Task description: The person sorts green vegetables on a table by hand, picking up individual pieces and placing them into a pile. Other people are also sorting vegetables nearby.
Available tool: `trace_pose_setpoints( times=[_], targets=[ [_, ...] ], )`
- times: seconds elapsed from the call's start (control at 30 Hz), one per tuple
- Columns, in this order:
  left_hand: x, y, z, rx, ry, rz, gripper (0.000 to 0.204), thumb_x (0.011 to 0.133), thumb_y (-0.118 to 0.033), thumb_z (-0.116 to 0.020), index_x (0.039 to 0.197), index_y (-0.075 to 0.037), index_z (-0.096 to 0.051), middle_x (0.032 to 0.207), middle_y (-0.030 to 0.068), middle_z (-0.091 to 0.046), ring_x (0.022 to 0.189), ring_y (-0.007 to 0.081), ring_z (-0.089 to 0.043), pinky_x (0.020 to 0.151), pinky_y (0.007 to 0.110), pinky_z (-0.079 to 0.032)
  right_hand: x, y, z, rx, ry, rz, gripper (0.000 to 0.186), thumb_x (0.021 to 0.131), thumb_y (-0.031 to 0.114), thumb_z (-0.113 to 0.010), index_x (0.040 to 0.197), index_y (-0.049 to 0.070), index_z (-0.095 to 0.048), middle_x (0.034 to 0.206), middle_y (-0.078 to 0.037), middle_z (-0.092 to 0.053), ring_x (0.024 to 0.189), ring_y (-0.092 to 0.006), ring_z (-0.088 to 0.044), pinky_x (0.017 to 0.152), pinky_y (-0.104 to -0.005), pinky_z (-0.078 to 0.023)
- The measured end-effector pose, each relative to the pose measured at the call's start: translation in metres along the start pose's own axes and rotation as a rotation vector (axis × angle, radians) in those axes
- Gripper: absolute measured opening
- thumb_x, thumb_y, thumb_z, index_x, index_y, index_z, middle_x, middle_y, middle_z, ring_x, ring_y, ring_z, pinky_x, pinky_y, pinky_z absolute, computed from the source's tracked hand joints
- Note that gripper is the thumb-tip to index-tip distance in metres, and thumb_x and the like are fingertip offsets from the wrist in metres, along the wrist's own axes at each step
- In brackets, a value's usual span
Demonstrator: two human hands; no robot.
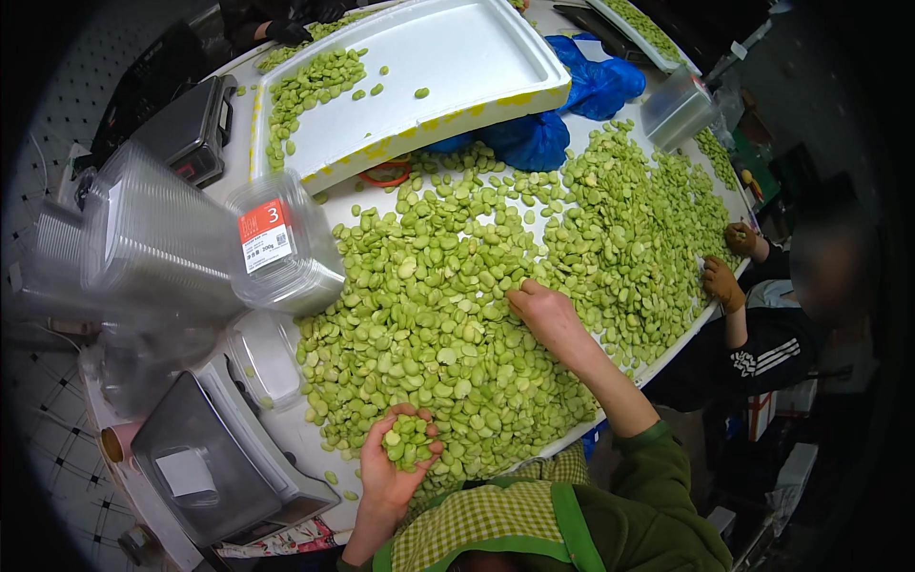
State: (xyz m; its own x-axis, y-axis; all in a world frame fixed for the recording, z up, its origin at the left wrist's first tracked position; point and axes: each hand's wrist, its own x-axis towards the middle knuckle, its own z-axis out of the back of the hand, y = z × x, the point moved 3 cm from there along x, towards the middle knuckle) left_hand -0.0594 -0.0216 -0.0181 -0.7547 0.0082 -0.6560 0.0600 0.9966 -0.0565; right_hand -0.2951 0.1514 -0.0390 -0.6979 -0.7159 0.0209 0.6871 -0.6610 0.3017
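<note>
A wide heap of shelled green beans (477,276) covers the white table (315,443). My left hand (396,458) is cupped palm up near the table's front edge and holds a small handful of the beans. My right hand (543,310) reaches out over the middle of the heap, fingers bent down onto the beans. What lies under those fingers is hidden.
A white foam tray (448,57) with some beans lies at the back, blue plastic bags (562,105) beside it. Stacked clear plastic tubs (181,238) and two scales (214,458) (186,129) stand on the left. Another person's gloved hands (729,262) work at the right edge.
</note>
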Motion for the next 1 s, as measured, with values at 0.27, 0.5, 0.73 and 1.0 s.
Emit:
trace_pose_setpoints(
  times=[0.27, 0.5, 0.73, 1.0],
  targets=[
    [-0.002, 0.002, -0.005, 0.000, 0.024, 0.026, 0.022, 0.091, -0.023, -0.046, 0.102, -0.006, -0.054, 0.101, 0.0129, -0.055, 0.087, 0.0247, -0.053, 0.070, 0.035, -0.046, 0.032, 0.040, -0.025, 0.413, 0.004, 0.177, 0.023, 0.079, 0.014, -0.070, 0.100, 0.005, -0.067, 0.081, -0.011, -0.060, 0.074, -0.0289, -0.061, 0.064, -0.0364, -0.050],
    [-0.006, -0.002, 0.002, -0.022, -0.014, -0.013, 0.022, 0.091, -0.024, -0.046, 0.102, -0.007, -0.054, 0.101, 0.0125, -0.055, 0.087, 0.0239, -0.053, 0.069, 0.036, -0.046, 0.013, 0.011, -0.022, 0.696, -0.029, -0.087, 0.021, 0.080, 0.016, -0.073, 0.096, 0.003, -0.069, 0.079, -0.007, -0.066, 0.071, -0.0203, -0.064, 0.064, -0.0324, -0.050],
    [-0.004, 0.003, 0.000, 0.013, 0.011, 0.017, 0.022, 0.091, -0.024, -0.047, 0.102, -0.007, -0.055, 0.102, 0.0127, -0.055, 0.088, 0.0248, -0.054, 0.069, 0.036, -0.047, -0.030, -0.011, 0.012, 1.739, 0.031, -0.481, 0.013, 0.092, 0.020, -0.056, 0.092, 0.007, -0.055, 0.084, -0.006, -0.059, 0.056, -0.0083, -0.044, 0.044, -0.0194, -0.031],
    [-0.006, 0.008, -0.004, 0.019, 0.009, 0.031, 0.023, 0.091, -0.024, -0.046, 0.103, -0.006, -0.054, 0.103, 0.0127, -0.055, 0.088, 0.0257, -0.054, 0.069, 0.036, -0.047, 0.015, 0.061, 0.003, 0.703, -0.022, 0.182, 0.019, 0.082, 0.014, -0.069, 0.100, 0.008, -0.068, 0.076, -0.005, -0.062, 0.070, -0.0193, -0.061, 0.057, -0.0305, -0.048]
  ],
)
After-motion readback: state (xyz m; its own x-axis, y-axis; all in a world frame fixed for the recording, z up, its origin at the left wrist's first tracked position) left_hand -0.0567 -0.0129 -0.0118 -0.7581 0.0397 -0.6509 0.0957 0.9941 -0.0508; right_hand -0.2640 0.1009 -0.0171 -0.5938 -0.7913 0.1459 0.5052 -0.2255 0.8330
